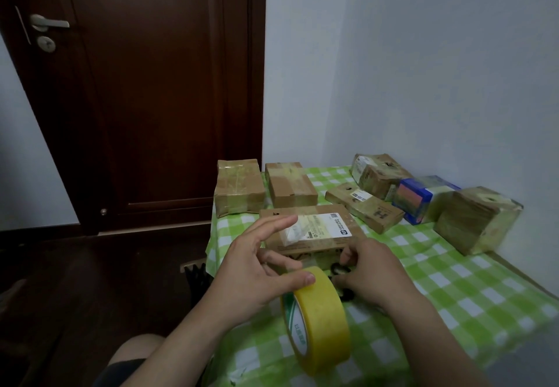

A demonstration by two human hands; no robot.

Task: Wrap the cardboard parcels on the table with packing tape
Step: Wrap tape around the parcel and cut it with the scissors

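"H" on flat parcel (pixel 372 208) (labels (pixel 325 226) illegible)

Subject, own view: forearms (pixel 438 335) bare right up to the frame edge, left hand (pixel 257 268) and right hand (pixel 369 271) bare, left thumbnail cut short; dark shorts (pixel 121 371) on the thigh, bare knee (pixel 136 345) above the hem.
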